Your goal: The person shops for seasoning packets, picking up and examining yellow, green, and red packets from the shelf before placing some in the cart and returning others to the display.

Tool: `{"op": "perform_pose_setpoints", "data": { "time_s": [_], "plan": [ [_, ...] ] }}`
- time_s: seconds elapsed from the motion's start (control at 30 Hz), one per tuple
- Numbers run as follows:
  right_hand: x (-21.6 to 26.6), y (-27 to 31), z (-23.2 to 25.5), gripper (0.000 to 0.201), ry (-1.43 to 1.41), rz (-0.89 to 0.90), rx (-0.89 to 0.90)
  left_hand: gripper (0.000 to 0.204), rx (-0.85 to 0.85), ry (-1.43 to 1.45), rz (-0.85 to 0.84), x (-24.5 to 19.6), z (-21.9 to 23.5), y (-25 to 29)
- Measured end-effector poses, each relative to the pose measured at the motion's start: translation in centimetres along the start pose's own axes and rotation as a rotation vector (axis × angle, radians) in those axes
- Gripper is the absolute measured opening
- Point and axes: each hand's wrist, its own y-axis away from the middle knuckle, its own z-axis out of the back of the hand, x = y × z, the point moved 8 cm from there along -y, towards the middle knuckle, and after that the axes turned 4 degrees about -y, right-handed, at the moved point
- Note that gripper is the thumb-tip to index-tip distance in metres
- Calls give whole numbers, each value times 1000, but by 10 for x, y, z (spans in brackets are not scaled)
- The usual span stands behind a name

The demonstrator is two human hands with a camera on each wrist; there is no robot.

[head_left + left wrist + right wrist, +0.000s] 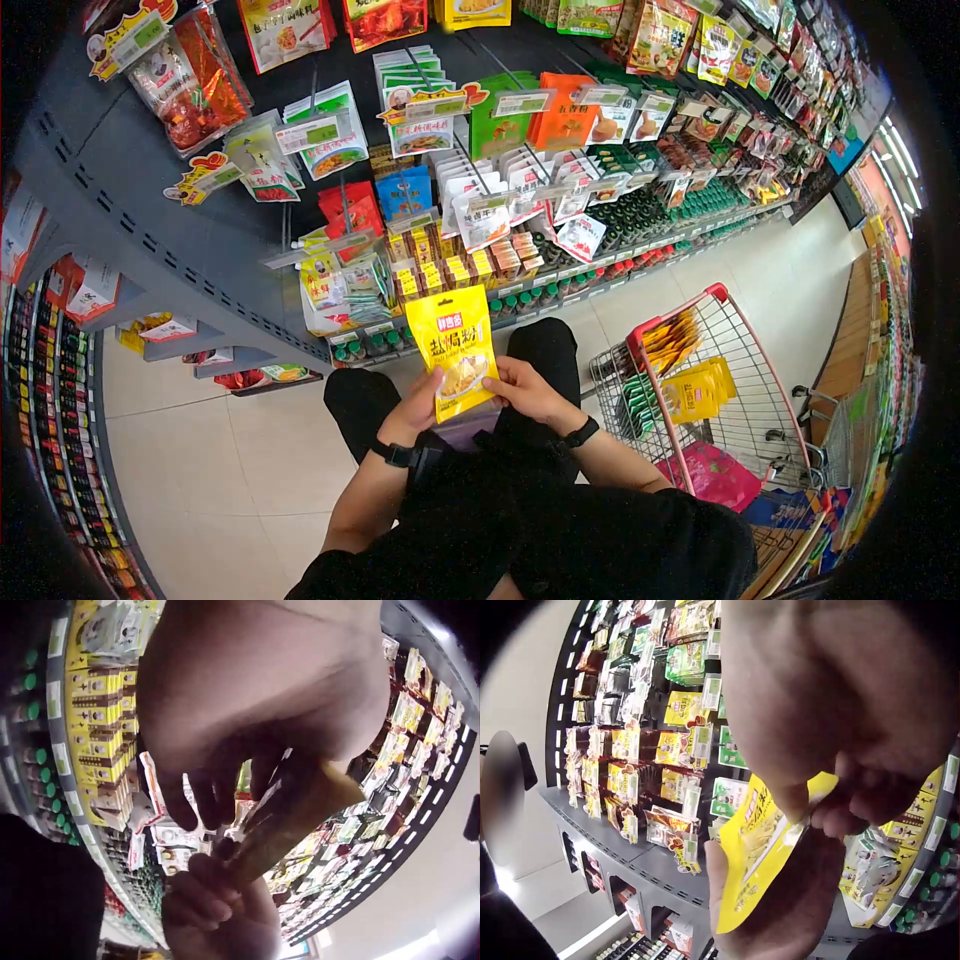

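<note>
A yellow seasoning packet point(450, 345) with a food picture on its front is held up before the person's lap. The left hand point(420, 402) grips its lower left edge, thumb on the front. On the lower right edge, the right hand point(530, 390) pinches it between thumb and fingers. In the right wrist view the packet point(754, 847) is tilted, with the right hand point(832, 712) at one edge and the left hand point(795, 900) behind it. The left wrist view shows the packet point(292, 817) nearly edge-on between the left hand point(255, 697) and right hand point(217, 907).
A shelf rack point(200, 240) hung with seasoning packets curves across the front. Small yellow-and-brown boxes point(440, 268) and green-capped jars point(535, 298) fill its lower tiers. To the right stands a shopping cart point(715, 290) holding yellow packets point(695, 390) and a pink bag point(710, 475).
</note>
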Motion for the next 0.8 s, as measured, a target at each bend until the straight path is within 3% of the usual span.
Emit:
{"op": "perform_pose_setpoints", "data": {
  "time_s": [0.13, 0.27, 0.4, 0.43, 0.47, 0.53, 0.6, 0.73, 0.8],
  "plan": [
    [10, -1, 10, 21, 64, 56, -63, 36, -247, -295, -36, -2, 17, 6],
    [23, -13, -3, 21, 185, 138, 34, 38, -353, -413, -77, -3, 28, 12],
    [52, -18, -7, 20, 334, 271, -11, 34, -427, -509, -147, -16, 34, 17],
    [61, -20, -3, 19, 254, 367, -12, 31, -361, -448, -182, -12, 41, 12],
    [81, -19, 1, 20, 348, 484, -34, 32, -297, -381, -214, -3, 56, 7],
    [98, -33, 25, 23, -10, 485, -134, 42, -153, -250, -259, -13, 42, 4],
    [158, -35, 24, 30, -350, 517, -151, 39, -95, -223, -289, -29, 33, 2],
    [248, -58, 69, 32, -273, 737, -269, 37, -289, -345, -178, -21, 66, 3],
    [300, -72, 90, 27, -329, 929, -209, 35, -383, -326, -197, -28, 79, 10]
  ]
}}
